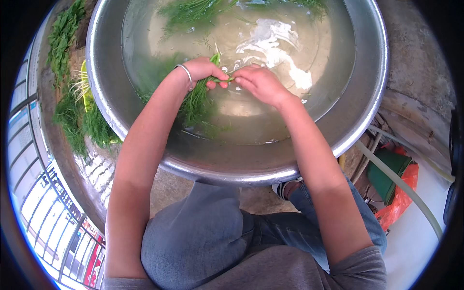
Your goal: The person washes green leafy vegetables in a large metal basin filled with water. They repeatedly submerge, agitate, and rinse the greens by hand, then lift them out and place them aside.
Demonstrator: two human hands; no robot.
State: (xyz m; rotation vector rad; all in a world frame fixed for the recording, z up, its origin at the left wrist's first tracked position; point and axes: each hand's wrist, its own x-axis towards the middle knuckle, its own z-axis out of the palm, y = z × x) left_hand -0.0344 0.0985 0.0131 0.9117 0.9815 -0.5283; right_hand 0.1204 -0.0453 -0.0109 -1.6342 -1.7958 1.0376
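Note:
A wide metal basin (319, 123) of cloudy water lies before me. Over the water, my left hand (204, 70) grips a bunch of feathery green herb, like dill or fennel (197, 103), whose fronds hang down into the water. My right hand (259, 81) meets the stem ends, its fingertips pinched at a stem right beside the left fingers. How firmly they hold it is hard to see. More of the same herb (195, 12) floats at the basin's far side. Blurred fronds (159, 72) lie underwater to the left of my hands.
Left of the basin, feathery greens (98, 123) with pale roots lie by a yellow container (87, 98); leafy greens (65, 40) are farther back. Metal railings (32, 145) line the left. At right are a hose (402, 185), a green bucket (386, 174) and a red plastic bag (400, 199).

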